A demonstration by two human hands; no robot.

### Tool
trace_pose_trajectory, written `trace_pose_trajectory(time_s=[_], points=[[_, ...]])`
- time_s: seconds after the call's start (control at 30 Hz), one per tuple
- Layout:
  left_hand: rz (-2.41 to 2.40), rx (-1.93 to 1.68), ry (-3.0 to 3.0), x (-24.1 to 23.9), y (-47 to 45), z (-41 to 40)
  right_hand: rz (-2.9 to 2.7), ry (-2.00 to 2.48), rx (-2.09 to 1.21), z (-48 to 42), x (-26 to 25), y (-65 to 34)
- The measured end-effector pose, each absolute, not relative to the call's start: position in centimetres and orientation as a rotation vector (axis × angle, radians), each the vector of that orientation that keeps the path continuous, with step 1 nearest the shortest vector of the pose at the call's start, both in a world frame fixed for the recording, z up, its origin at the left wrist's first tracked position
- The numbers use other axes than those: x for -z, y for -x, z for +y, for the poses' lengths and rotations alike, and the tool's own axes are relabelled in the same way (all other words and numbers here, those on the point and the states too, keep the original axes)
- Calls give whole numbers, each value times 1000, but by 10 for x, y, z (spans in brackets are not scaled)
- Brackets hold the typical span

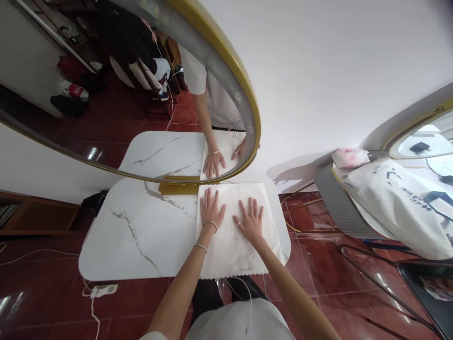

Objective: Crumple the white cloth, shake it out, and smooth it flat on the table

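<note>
A white cloth (230, 250) with scalloped edges lies flat on the right part of a white marble-patterned table (116, 236). My left hand (211, 210) rests palm down near the cloth's upper left edge, fingers spread, with bracelets at the wrist. To its right, my right hand (252, 222) also presses flat on the cloth, its fingers apart and a ring on one of them. Neither hand grips anything. Small dark marks show near the cloth's lower right edge.
A large gold-rimmed mirror (255, 108) overhangs the table's back and reflects the hands. At right, a second table (327, 198) bears a printed white bag (396, 203) and a tissue pack (350, 157). A power strip (104, 290) with cables lies on the red tiled floor (141, 311).
</note>
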State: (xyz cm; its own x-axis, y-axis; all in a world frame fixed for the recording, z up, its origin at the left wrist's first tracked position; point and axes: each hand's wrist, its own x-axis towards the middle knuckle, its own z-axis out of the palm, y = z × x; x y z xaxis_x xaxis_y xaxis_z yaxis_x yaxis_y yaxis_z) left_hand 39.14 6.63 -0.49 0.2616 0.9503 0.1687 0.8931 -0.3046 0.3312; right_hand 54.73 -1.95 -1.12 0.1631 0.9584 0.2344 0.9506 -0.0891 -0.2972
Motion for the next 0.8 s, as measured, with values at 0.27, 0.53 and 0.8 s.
trace_pose_trajectory(time_s=[0.27,0.53,0.8], points=[[1928,-494,-2261,-4,-289,89,-2054,1823,-142,-37,6,-430],[1797,-475,-2345,-5,-216,103,-1965,1892,-219,-30,-1,-348],[1517,-356,-2507,5,-214,-24,-2063,1914,-125,72,2,-400]])
